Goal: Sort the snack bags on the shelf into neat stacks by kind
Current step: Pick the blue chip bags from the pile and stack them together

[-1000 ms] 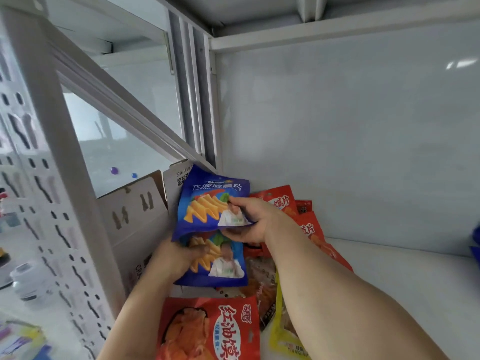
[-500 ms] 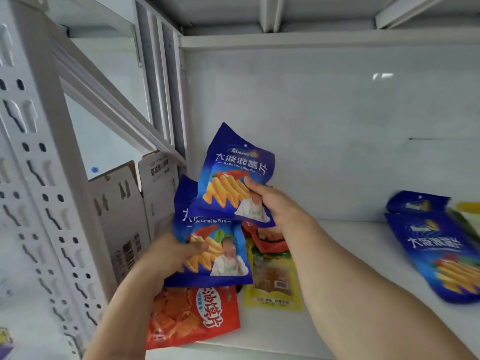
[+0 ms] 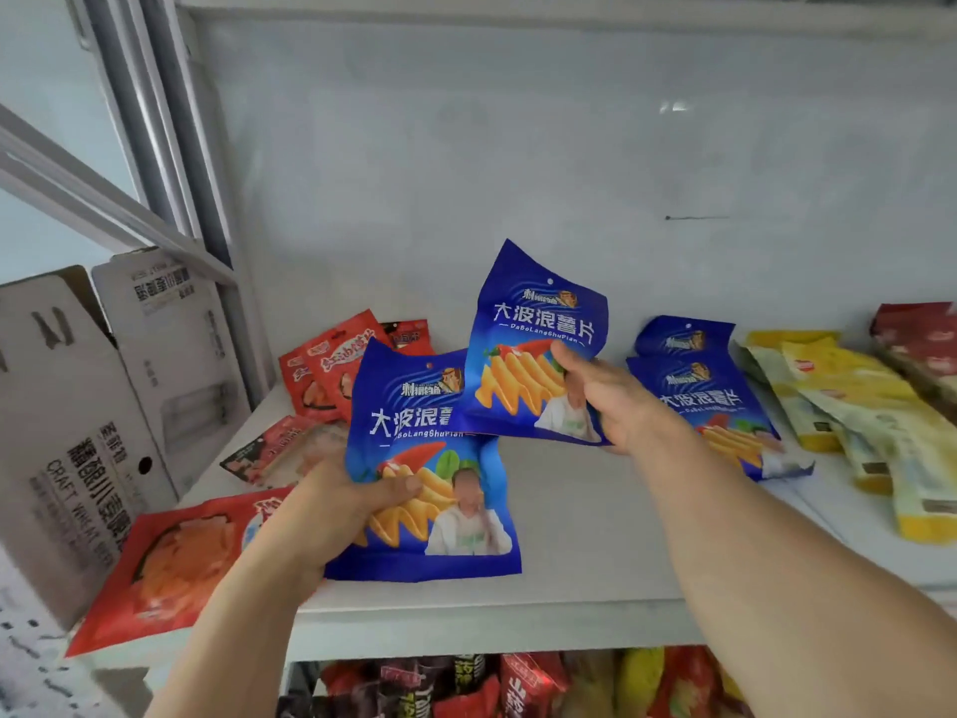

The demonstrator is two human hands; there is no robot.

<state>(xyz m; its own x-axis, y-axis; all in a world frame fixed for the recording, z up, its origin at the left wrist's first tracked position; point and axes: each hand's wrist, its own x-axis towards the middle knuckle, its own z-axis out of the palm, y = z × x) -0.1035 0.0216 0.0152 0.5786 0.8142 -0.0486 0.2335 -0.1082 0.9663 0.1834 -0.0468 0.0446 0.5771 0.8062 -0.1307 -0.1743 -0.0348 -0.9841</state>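
Note:
My right hand [image 3: 611, 401] pinches a blue chip bag [image 3: 533, 334] above the middle of the white shelf [image 3: 595, 536]. My left hand [image 3: 336, 505] grips a second blue chip bag [image 3: 445, 510] by its left edge, lower and nearer to me. To the right lies a stack of blue chip bags [image 3: 694, 386], partly behind my right hand. Red snack bags [image 3: 331, 365] lie at the back left. A large red bag [image 3: 171, 557] hangs over the front left edge.
Yellow snack bags [image 3: 859, 417] lie at the right, with dark red bags [image 3: 922, 344] beyond them. White cardboard boxes [image 3: 103, 406] stand at the left end. More snack bags [image 3: 518, 686] fill the shelf below.
My right hand has carried its blue bag to the right, towards the blue stack. The view has swung right, showing the yellow and dark red bags. My left hand still holds its bag.

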